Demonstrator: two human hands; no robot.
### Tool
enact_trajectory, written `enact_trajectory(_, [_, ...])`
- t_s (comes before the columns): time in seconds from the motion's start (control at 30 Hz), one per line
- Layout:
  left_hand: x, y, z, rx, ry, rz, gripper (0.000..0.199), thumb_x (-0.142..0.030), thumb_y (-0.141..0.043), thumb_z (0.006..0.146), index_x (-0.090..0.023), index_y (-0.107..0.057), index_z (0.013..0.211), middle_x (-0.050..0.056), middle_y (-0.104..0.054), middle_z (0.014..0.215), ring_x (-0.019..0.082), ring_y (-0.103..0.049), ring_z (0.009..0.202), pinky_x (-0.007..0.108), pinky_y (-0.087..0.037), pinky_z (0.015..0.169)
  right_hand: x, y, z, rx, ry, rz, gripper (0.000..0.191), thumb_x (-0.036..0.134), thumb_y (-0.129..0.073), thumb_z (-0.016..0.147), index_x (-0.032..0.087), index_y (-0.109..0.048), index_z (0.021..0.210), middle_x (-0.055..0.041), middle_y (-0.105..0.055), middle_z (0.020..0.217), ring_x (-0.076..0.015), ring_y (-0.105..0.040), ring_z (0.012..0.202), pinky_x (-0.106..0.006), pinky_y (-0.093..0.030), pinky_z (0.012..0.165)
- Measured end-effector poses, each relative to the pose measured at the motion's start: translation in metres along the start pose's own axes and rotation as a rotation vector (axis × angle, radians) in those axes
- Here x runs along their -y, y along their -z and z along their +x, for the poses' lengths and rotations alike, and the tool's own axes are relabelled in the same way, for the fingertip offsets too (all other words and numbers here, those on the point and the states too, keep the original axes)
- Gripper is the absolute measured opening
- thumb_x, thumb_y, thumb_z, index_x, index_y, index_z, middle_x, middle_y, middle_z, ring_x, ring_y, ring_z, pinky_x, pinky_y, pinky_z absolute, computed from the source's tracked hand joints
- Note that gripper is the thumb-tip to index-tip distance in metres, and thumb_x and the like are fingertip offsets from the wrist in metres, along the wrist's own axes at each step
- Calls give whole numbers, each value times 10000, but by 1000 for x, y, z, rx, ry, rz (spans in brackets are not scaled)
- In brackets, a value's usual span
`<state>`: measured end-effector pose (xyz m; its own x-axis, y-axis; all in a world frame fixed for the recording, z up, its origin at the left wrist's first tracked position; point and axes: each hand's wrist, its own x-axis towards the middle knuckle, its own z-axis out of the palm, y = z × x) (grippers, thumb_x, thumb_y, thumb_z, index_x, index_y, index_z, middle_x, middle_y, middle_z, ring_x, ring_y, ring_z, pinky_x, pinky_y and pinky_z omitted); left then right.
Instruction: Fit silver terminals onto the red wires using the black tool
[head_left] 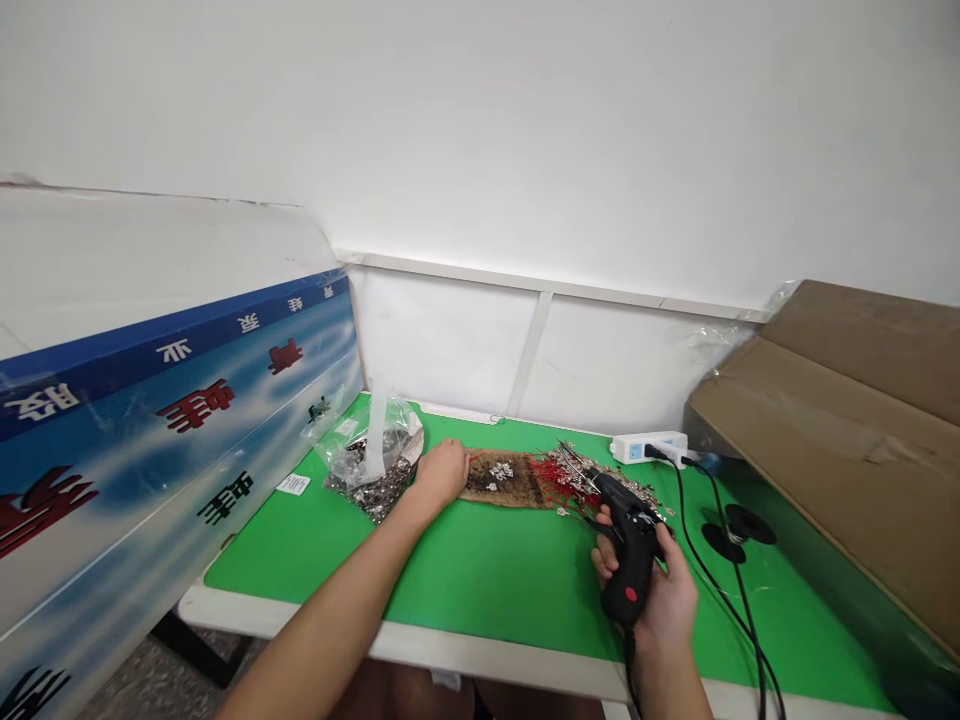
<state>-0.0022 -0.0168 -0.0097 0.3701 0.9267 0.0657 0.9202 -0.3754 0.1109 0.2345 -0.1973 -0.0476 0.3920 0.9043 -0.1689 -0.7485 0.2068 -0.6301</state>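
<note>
My right hand (664, 590) is wrapped round the grip of a black soldering gun (631, 550) with a red dot on its handle. The gun's thin metal tip points up and left, over a pile of red wires with small metal terminals (574, 475). A scorched brown board (517, 490) lies flat left of that pile, with several loose metal terminals (500, 472) on it. At the board's left end rests my left hand (444, 470), its fingers curled closed. A bit of red shows beside those fingertips, but what they pinch is hidden.
An open plastic bag of small metal parts (379, 490) lies left of my left hand. Behind the gun sits a white power strip (649, 447) with black cords. A black spool (739, 530) is at the right. A printed panel (225, 410) and a cardboard box (840, 420) flank the green tabletop (495, 580).
</note>
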Motion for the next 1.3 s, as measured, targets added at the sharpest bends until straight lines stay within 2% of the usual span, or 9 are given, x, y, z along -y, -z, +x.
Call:
enact_trajectory(0.23, [-1,-1,3,-17,-13,3,370,-249,-315,1017,-57,-611,1128,200,-619,1113,329,-629,1053,436,-498,875,-1,2,1,0,-5,30,512,538,-565,879,108,-707,1117,-122,-667,1017,-119,-411,562,-275,-385,469])
enact_trajectory(0.43, [-1,4,0,-193,-70,-24,328,-254,-312,1024,-90,-585,1102,167,-592,1107,309,-576,1047,448,-442,910,0,2,4,-6,2,33,523,540,-560,878,97,-708,1113,-121,-659,1002,-131,-413,567,-281,-380,466])
enact_trajectory(0.53, [-2,6,-2,-222,-89,-130,297,-227,-303,1020,-86,-557,1078,163,-585,1088,284,-564,1013,419,-436,893,0,5,6,20,-8,9,545,565,-586,850,113,-704,1130,-132,-656,992,-142,-425,566,-293,-380,458])
enact_trajectory(0.7, [1,9,-8,-135,-217,-500,212,-269,-391,1006,-127,-548,993,100,-643,954,208,-594,868,324,-441,787,0,11,7,88,3,0,565,557,-581,862,95,-697,1166,-140,-658,1036,-151,-435,581,-314,-397,483])
enact_trajectory(0.8, [9,8,-14,-81,-278,-625,201,-288,-468,968,-135,-599,971,70,-671,916,180,-612,810,292,-448,746,1,9,8,89,2,-1,557,549,-558,876,88,-699,1157,-141,-663,1054,-150,-430,572,-314,-388,476])
enact_trajectory(0.93, [20,2,-21,-23,-280,-676,217,-288,-544,904,-121,-668,967,80,-688,925,176,-623,799,280,-466,735,1,1,6,46,16,-19,522,528,-576,863,94,-706,1124,-144,-671,1032,-151,-425,556,-311,-378,468])
enact_trajectory(1.07, [22,1,-24,7,-284,-717,221,-248,-578,852,-129,-697,997,77,-691,950,164,-630,794,263,-477,718,-2,-4,2,50,56,-131,448,442,-674,782,121,-711,1092,-137,-681,986,-148,-427,530,-311,-377,466])
enact_trajectory(1.3, [17,3,-24,-29,-309,-720,204,-179,-590,834,-150,-723,986,50,-703,919,150,-628,793,245,-484,737,-3,-8,-4,30,-52,-259,371,407,-736,732,142,-722,992,-129,-677,938,-136,-434,520,-295,-371,452])
